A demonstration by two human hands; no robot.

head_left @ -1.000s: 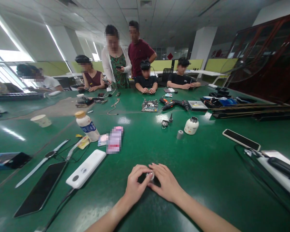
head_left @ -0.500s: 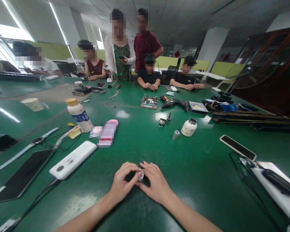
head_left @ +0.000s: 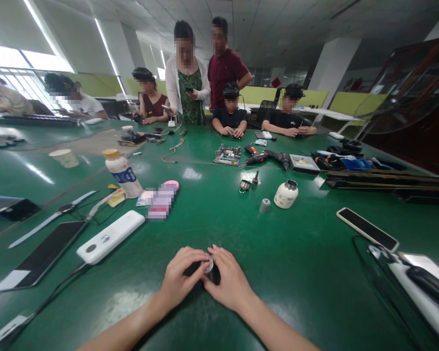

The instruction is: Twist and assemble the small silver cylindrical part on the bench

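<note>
Between my two hands, low over the green table (head_left: pixel 161 273), is a small round whitish piece (head_left: pixel 209 264), mostly covered by fingers, so its kind is unclear. My left hand (head_left: pixel 183 274) pinches it from the left with thumb and fingers. From the right, my right hand (head_left: pixel 229 277) curls round it, its thumb low near the left thumb. Farther off stand a small grey metal cylinder (head_left: pixel 265 205) and an uncapped cream flask (head_left: pixel 286 194) with a dark steel mouth. A metal ring-handled part (head_left: pixel 245 185) and a dark stopper-like piece (head_left: pixel 255 178) lie behind them.
On the left are a white power bank (head_left: pixel 111 236), a dark tablet (head_left: pixel 46 253), a watch (head_left: pixel 66 208) and a bottle (head_left: pixel 122 173). A phone (head_left: pixel 368 229) lies right. Power drills (head_left: pixel 267 157) and a circuit board (head_left: pixel 228 155) sit farther back. Several people are across the table.
The camera view has turned slightly left, so most things sit a little farther right. Both hands stay together around the small round piece, with only slight finger movement.
</note>
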